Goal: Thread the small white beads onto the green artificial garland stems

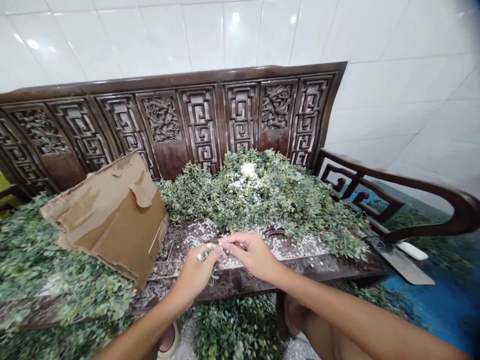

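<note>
My left hand (200, 267) is closed around a small sprig of artificial greenery (213, 277), with little white tips showing between its fingers. Close against it, the thumb and fingertips of my right hand (251, 252) are pinched together at the sprig's top; whatever sits in that pinch is too small to make out. Behind both hands a large heap of green artificial sprigs (210, 195) covers the bench seat. A clump of small white pieces (247, 172) lies on top of the heap. More white bits (277, 247) are scattered over the dark wood.
A torn cardboard piece (116, 220) leans at left among more greenery (22, 250). The carved wooden bench back (163, 120) stands behind, with a curved armrest (423, 192) at right. A phone (401, 262) and a white case (412, 251) lie beneath the armrest. Foliage (236, 327) fills the floor below.
</note>
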{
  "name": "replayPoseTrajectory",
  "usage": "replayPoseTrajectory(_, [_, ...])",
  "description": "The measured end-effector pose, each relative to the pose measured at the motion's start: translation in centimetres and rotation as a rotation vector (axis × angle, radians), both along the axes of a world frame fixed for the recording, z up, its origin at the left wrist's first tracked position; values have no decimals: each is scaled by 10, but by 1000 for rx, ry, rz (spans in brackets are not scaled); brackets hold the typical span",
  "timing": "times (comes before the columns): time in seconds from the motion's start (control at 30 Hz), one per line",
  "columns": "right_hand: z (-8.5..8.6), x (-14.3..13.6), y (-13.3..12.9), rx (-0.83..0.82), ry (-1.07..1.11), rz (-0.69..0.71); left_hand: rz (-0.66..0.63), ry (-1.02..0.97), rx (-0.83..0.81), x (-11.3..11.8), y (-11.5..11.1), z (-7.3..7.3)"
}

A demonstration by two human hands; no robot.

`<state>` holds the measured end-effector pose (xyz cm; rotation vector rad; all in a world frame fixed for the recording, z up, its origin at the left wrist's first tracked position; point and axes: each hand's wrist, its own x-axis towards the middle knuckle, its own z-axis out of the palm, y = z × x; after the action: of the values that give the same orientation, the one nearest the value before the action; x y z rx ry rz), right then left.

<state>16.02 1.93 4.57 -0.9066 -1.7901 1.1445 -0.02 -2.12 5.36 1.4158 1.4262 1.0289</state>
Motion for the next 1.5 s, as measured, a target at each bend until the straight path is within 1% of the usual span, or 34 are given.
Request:
replayPoseTrajectory(0.13, [-2,-3,-5,119,-39,-87,53,-115,-40,3,1,-2])
replayPoseTrajectory(0.27, [-2,-4,-8,201,-31,-77,61,-262,-56,6,0,-2])
replayPoseTrajectory(0.37, [-1,-4,-9,252,-15,-66,55,-317,-66,6,-1,1])
replayPoseTrajectory(0.5, [-1,-5,-10,307,-10,-57,46,-339,-64,7,-4,3])
replayPoseTrajectory(0.6, [-1,-5,-10,324,-22,-46,46,-356,-58,9,-5,3])
replayPoseTrajectory(0.77, [0,-3,-10,305,-37,-14,45,-352,-52,10,-9,1])
replayPoseTrajectory(0.9, [4,-1,-12,276,-56,8,30,-298,-43,9,-10,1])
replayPoseTrajectory(0.97, [4,-1,-11,217,-68,32,11,-227,-56,7,-8,1])
replayPoseTrajectory(1.03, [-2,0,-6,69,-36,32,-14,-139,-99,5,-6,1])
replayPoseTrajectory(1.07, [-7,0,0,-43,11,11,-37,-99,-128,4,-5,1])
replayPoseTrajectory(1.17, [-30,7,22,-462,210,-161,-154,-11,-261,1,-5,-3])
replayPoseTrajectory(1.2, [-38,12,31,-561,258,-198,-198,16,-314,0,-6,-6])
replayPoseTrajectory(1.27, [-53,24,48,-588,245,-224,-271,84,-412,1,-10,-12])
replayPoseTrajectory(1.33, [-63,37,61,-576,210,-223,-329,145,-492,2,-15,-18])
replayPoseTrajectory(1.43, [-72,54,72,-531,101,-210,-404,197,-587,3,-19,-28])
replayPoseTrajectory(1.5, [-78,60,76,-498,-14,-210,-440,222,-606,3,-19,-33])
